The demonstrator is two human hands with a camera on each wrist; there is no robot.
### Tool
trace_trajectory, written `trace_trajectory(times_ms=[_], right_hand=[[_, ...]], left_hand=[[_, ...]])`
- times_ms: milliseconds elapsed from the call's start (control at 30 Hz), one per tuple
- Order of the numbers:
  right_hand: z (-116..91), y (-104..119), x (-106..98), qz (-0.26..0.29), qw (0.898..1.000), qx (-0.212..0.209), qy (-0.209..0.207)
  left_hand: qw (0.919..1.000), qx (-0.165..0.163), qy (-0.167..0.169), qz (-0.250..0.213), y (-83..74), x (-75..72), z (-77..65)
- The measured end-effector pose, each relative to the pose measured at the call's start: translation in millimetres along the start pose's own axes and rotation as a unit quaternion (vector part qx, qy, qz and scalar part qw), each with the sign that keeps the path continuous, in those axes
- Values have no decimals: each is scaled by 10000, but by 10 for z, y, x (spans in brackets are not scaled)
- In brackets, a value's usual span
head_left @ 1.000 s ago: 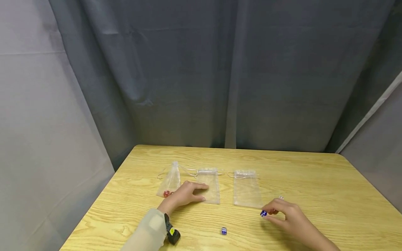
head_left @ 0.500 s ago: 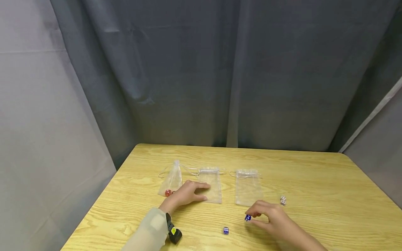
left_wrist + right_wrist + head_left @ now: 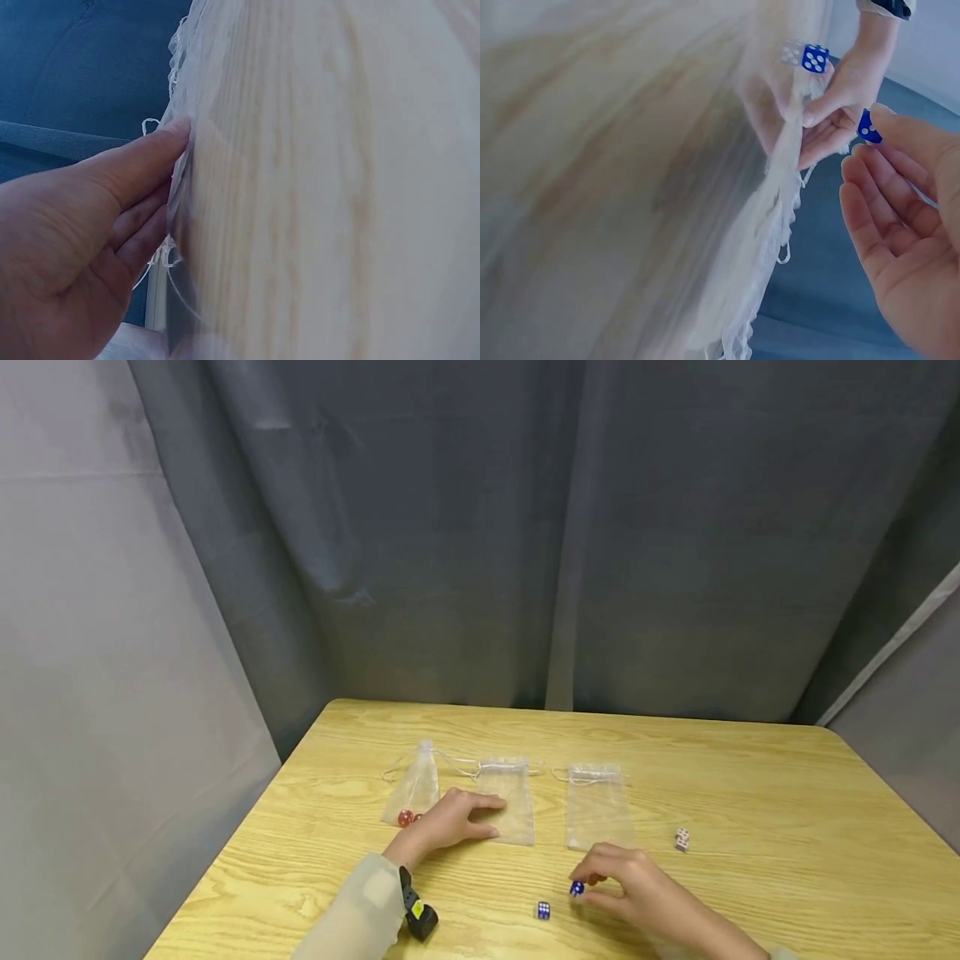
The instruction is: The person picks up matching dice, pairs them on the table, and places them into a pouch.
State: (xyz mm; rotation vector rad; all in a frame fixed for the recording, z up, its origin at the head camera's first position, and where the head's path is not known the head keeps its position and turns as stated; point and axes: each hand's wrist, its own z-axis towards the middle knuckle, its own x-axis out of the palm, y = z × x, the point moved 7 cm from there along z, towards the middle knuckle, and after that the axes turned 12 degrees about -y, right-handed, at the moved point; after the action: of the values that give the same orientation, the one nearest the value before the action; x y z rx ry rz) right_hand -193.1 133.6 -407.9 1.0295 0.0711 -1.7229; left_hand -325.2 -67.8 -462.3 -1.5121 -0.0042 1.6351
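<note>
My right hand (image 3: 626, 881) pinches a blue die (image 3: 577, 888) between thumb and fingertips, low over the table. Just left of it, a second blue die (image 3: 543, 910) lies on the wood; the right wrist view also shows this table die (image 3: 815, 58) beyond the held die (image 3: 869, 126). My left hand (image 3: 450, 818) rests on the middle sheer drawstring bag (image 3: 513, 806), fingers extended over its left part. In the left wrist view, the thumb and fingers of that hand (image 3: 97, 217) lie against the thin mesh.
To the left, another mesh bag (image 3: 412, 789) has red dice (image 3: 406, 817) inside, partly behind the left wrist. A third, flat bag (image 3: 600, 810) lies right of the middle one. White dice (image 3: 682, 838) sit farther right on the wooden table (image 3: 780, 802). Dark curtains (image 3: 450, 527) hang behind.
My right hand has moved left with the blue die, away from the white dice and nearer the other blue die. My left hand has stayed on the middle bag.
</note>
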Motion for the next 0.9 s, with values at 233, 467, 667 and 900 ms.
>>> trace_trajectory(times_ms=[233, 467, 667, 900], right_hand=[[-7, -30, 126, 65, 9957, 417, 824], [-16, -23, 200, -141, 9934, 313, 1098], [-27, -38, 228, -393, 9884, 486, 1383], [-70, -56, 250, -502, 9864, 488, 1488]], left_hand=[[10000, 6, 29, 22, -22, 6, -1], [10000, 28, 42, 53, -66, 5, -13], [9998, 196, -9, 78, -95, 25, -20], [9992, 399, -23, 69, -141, 51, -40]])
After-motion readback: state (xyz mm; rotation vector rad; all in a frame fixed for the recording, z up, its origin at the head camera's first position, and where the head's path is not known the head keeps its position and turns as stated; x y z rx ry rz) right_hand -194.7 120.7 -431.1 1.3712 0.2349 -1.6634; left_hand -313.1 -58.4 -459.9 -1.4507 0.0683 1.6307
